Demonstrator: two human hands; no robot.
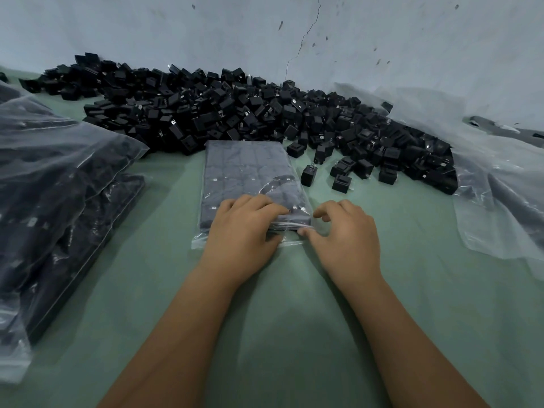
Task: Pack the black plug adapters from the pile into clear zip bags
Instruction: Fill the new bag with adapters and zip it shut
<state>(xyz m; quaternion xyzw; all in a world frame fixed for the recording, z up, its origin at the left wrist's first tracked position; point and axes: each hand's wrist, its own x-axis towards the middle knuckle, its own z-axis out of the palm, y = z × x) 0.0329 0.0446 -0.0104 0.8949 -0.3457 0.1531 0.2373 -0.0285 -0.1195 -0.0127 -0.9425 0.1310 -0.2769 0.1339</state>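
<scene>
A clear zip bag (250, 172) filled with rows of black plug adapters lies flat on the green cloth in front of me. My left hand (241, 231) lies over its near end, fingers pressing down on the top and thumb at the zip strip. My right hand (344, 234) pinches the bag's near right corner between thumb and curled fingers. A big pile of loose black adapters (235, 113) stretches along the wall behind the bag. A few single adapters (309, 173) stand apart just right of the bag.
Filled bags of adapters (53, 201) are stacked at the left. Loose empty clear bags (500, 178) lie crumpled at the right against the wall. Green cloth (294, 319) covers the surface. A pale cracked wall (294, 39) closes the back.
</scene>
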